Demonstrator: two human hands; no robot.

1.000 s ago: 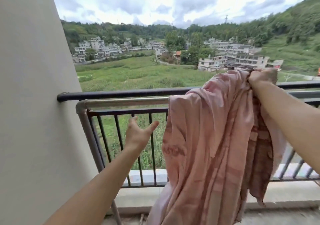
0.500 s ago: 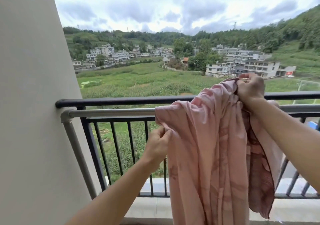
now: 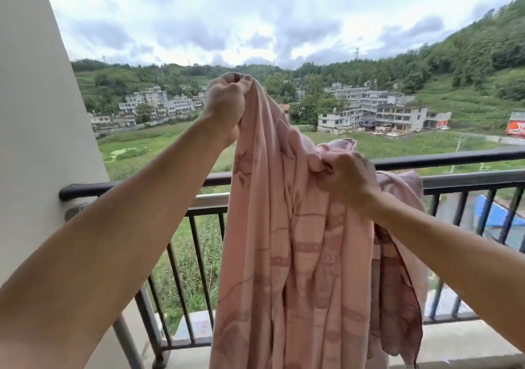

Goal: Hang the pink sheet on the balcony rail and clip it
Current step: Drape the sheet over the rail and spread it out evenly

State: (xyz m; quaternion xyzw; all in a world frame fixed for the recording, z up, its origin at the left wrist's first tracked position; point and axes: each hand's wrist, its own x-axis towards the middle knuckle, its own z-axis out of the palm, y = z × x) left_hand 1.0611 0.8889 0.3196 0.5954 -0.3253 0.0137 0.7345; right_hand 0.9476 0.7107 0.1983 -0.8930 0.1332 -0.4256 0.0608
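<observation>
My left hand (image 3: 227, 101) is raised high on an outstretched arm, fist clenched round an edge of the pink sheet (image 3: 284, 255). My right hand (image 3: 348, 181) sits lower, fingers curled round a bunched fold. The thin, faintly patterned cloth hangs in long soft pleats in front of the balcony rail (image 3: 443, 158), a dark round metal bar above slim uprights.

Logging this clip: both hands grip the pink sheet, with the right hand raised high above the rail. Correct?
Not quite. In the head view the left hand is the raised one; the right hand grips the sheet lower, down by the rail. Both do grip it.
</observation>
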